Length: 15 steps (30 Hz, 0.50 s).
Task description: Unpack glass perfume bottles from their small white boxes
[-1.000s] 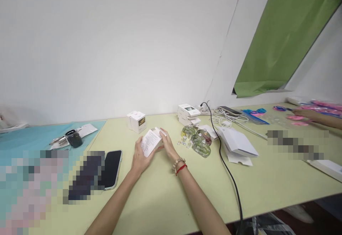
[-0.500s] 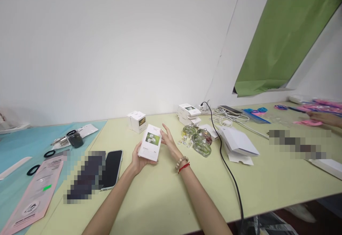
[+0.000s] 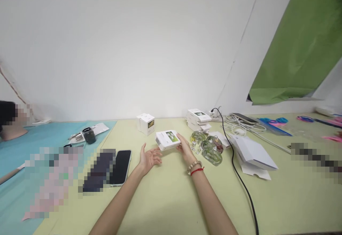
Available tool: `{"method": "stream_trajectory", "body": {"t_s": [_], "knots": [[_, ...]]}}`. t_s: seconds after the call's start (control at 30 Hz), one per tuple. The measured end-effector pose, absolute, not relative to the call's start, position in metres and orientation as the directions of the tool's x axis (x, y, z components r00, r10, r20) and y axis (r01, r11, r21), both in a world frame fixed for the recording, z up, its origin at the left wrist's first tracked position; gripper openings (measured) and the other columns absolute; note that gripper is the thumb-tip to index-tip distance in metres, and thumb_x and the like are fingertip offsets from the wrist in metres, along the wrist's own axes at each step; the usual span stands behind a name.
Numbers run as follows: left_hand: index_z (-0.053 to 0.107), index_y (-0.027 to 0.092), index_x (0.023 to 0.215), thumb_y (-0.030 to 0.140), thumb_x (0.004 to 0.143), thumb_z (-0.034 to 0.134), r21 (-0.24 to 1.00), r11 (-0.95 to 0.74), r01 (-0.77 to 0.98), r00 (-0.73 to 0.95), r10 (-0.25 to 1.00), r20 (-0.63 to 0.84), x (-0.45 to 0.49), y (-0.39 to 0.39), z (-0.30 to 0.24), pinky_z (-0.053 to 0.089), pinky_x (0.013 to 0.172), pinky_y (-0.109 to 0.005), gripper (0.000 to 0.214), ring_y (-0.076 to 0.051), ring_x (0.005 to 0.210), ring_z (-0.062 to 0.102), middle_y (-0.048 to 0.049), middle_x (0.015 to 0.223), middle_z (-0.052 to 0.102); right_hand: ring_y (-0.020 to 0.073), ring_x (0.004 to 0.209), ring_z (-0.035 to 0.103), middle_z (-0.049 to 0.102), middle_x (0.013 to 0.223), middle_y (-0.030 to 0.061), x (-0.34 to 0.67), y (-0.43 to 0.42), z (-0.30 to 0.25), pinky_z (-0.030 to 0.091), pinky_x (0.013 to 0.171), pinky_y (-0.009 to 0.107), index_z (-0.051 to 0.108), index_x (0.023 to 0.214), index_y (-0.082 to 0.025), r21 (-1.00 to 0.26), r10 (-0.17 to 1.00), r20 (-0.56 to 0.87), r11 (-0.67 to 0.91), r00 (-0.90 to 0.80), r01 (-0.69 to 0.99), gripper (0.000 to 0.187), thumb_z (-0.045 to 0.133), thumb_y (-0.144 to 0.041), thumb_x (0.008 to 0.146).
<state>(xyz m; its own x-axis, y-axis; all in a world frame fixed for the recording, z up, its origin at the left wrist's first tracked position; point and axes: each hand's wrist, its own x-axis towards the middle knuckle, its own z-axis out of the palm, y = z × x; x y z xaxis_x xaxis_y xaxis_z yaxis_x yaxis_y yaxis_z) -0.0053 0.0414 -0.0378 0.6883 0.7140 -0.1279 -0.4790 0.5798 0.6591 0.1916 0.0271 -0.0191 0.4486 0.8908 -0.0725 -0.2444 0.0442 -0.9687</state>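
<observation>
The white box (image 3: 167, 139) with a leafy picture on its top is off the table (image 3: 165, 206), tilted, its barcode end toward nine o'clock. Its long axis appears to run roughly from nine to three. The right hand (image 3: 185, 150) pinches its three o'clock end; seen from that hand, the box lies toward ten o'clock. The left hand (image 3: 150, 159) is spread, palm up, with nothing in its grasp. From it, the box lies toward one o'clock; whether its fingertips touch the near corner, I cannot tell. The right hand is the nearer one, being on the box.

Outward from the held box, a small carton (image 3: 146, 125) stands at ten o'clock and a stack of boxes (image 3: 198, 119) at two. Clear green containers (image 3: 212, 155) lie between three and four, just beside the right hand. A black cable (image 3: 236, 169) runs at four, and a phone (image 3: 120, 167) lies at eight. A dark jar (image 3: 89, 136) stands at nine.
</observation>
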Motion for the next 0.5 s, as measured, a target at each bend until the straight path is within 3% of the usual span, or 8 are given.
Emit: {"method": "stream_trajectory", "body": {"t_s": [0.2,0.37,0.5], "knots": [[0.050,0.005,0.099,0.046,0.082,0.032,0.607,0.591,-0.532,0.621,0.759,-0.196,-0.004,0.040,-0.039,0.039,0.049,-0.025,0.048,-0.016,0.049,0.053,-0.0095,0.066,0.057,0.0165,0.081,0.059,0.059,0.104,0.0085,0.198,0.032,-0.042,0.051,0.050,0.020,0.056,0.107,-0.015,-0.974,0.865,-0.129,-0.019,0.485,-0.225,0.044,0.062,-0.035,0.068],[0.049,0.007,0.101,0.039,0.082,0.034,0.539,0.595,-0.595,0.588,0.781,-0.213,-0.006,0.041,-0.040,0.041,0.054,-0.024,0.040,-0.013,0.051,0.052,-0.0070,0.068,0.056,0.0162,0.076,0.060,0.059,0.097,0.0086,0.198,0.032,-0.042,0.055,0.055,0.025,0.049,0.115,-0.016,-0.969,0.864,-0.140,-0.019,0.484,-0.246,0.050,0.061,-0.031,0.069],[0.047,0.009,0.100,0.037,0.081,0.035,0.522,0.599,-0.607,0.579,0.784,-0.226,-0.007,0.042,-0.039,0.041,0.053,-0.022,0.037,-0.013,0.052,0.052,-0.0061,0.068,0.056,0.0153,0.079,0.061,0.056,0.106,0.0088,0.199,0.032,-0.042,0.057,0.061,0.026,0.039,0.122,-0.018,-0.961,0.838,-0.144,0.009,0.526,-0.278,0.058,0.061,-0.028,0.070]]}}
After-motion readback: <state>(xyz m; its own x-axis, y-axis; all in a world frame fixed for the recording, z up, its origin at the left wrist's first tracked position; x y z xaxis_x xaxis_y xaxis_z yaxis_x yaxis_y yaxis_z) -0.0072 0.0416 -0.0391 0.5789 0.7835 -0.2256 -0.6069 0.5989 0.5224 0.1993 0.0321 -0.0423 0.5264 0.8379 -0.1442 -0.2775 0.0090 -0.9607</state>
